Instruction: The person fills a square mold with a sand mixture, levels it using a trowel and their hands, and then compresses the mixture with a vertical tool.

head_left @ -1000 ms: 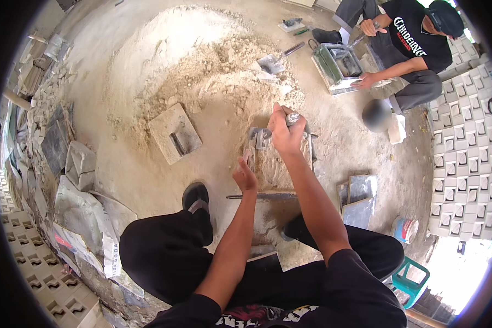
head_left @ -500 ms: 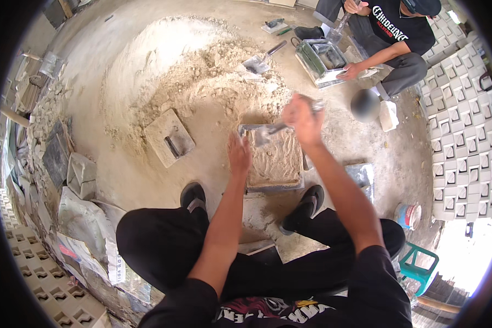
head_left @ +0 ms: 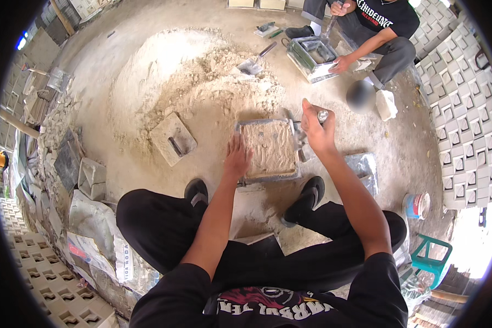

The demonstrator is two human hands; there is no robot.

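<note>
A rectangular metal mould (head_left: 270,178) filled with damp pale sandy mix (head_left: 270,143) lies on the floor between my feet. My left hand (head_left: 238,157) rests with fingers stretched out against the mould's left side. My right hand (head_left: 318,128) is closed around the handle of a metal trowel (head_left: 322,116), just off the mould's right edge. The handle's round end shows above my fist, while the blade is partly hidden and blurred. Ridges and a few small dents mark the surface of the mix.
Behind the mould is a heap of sandy mix (head_left: 175,65) with another trowel (head_left: 250,66) on it. A square plate with a handle (head_left: 173,139) lies left. A co-worker (head_left: 382,38) sits far right at another mould (head_left: 311,60). Blocks (head_left: 467,126) are stacked right, near a bucket (head_left: 416,205).
My right hand has moved the trowel from over the mix to the mould's right side. The mix looks flatter. My left hand stays by the left edge; the view has shifted slightly.
</note>
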